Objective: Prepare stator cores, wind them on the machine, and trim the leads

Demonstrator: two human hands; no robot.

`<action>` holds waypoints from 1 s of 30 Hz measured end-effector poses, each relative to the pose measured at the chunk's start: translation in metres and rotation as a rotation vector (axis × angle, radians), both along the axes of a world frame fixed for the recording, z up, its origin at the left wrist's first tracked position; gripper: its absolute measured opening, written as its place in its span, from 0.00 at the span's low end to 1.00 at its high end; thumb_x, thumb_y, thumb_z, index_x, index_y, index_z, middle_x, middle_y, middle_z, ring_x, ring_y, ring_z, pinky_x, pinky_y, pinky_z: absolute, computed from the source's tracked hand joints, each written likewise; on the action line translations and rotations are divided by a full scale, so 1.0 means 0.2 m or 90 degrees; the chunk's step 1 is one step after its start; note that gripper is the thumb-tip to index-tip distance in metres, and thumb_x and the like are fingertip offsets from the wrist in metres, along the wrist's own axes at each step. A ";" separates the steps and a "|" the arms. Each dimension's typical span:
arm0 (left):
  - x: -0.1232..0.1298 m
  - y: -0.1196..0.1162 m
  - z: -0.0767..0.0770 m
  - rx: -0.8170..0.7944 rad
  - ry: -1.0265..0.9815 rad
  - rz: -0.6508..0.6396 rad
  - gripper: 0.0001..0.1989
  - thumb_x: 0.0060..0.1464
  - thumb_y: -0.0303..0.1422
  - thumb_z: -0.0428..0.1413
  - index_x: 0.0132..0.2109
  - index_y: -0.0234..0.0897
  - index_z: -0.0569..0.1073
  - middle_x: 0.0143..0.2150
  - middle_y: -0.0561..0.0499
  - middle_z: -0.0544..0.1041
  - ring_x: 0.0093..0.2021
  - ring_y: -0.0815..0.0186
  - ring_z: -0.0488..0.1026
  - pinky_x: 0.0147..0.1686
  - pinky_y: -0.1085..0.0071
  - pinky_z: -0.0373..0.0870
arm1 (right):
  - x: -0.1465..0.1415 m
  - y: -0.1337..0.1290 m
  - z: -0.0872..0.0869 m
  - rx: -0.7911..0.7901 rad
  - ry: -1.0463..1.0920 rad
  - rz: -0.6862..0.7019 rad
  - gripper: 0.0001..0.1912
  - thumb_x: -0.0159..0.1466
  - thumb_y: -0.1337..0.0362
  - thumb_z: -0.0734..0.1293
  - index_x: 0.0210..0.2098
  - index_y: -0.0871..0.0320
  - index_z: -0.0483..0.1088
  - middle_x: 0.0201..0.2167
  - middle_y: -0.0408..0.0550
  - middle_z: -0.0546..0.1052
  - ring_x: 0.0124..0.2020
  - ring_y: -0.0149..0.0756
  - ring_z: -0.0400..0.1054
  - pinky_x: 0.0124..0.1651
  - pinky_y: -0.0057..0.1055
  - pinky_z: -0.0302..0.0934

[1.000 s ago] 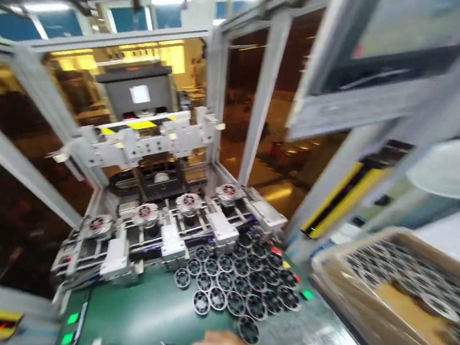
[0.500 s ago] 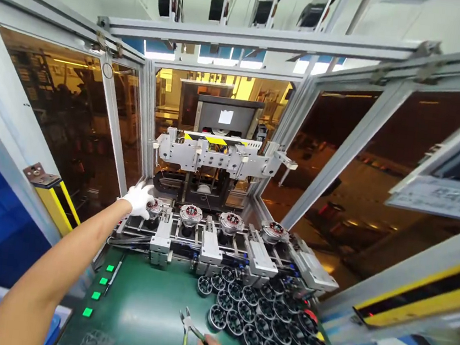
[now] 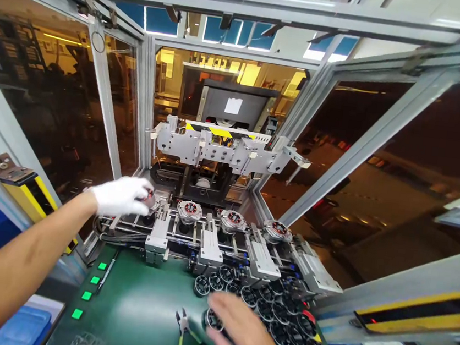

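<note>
My left hand [image 3: 123, 196], in a white glove, is at the leftmost fixture. Its fingers curve around a round metal part with a reddish inside [image 3: 150, 199], partly hidden and slightly blurred. Bare and smeared by motion, my right hand [image 3: 243, 329] reaches over the green mat [image 3: 144, 301]. Thumb and forefinger lie on either side of a black ring with a silver rim [image 3: 214, 320], at the near left of a group of similar rings. Diagonal cutters [image 3: 182, 325] lie with their jaws apart, left of my right hand; one handle runs toward that hand.
Three more fixtures hold round parts with red and black centres, including one part [image 3: 189, 210] beside my left hand. Grey clamp blocks [image 3: 159, 233] stand in front. A machine head [image 3: 216, 149] hangs behind. Framed amber panels and yellow-black light guards [image 3: 426, 311] flank the bench.
My right hand has moved from beside the cutters up and right onto a black ring. My left hand stays at the leftmost fixture, its fingers now around the part. The view has shifted closer.
</note>
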State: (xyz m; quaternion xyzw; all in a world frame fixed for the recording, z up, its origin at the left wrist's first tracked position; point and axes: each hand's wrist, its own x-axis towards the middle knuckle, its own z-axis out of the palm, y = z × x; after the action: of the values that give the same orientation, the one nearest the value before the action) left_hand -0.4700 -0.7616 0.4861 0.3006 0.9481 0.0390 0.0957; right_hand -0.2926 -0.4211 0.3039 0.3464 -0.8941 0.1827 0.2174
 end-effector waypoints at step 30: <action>1.06 -0.10 -1.36 0.105 0.027 0.303 0.08 0.54 0.34 0.59 0.41 0.43 0.80 0.54 0.46 0.78 0.53 0.53 0.74 0.53 0.56 0.70 | -1.31 -0.39 0.42 0.525 -0.493 -0.007 0.17 0.68 0.58 0.67 0.51 0.63 0.69 0.47 0.51 0.73 0.46 0.38 0.70 0.50 0.41 0.68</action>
State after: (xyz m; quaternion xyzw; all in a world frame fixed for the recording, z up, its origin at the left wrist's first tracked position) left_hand -0.2577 -0.7817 0.2142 0.0764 0.9877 0.1309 0.0390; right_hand -0.5543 -0.4988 0.3886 0.3060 -0.9077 -0.0690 -0.2786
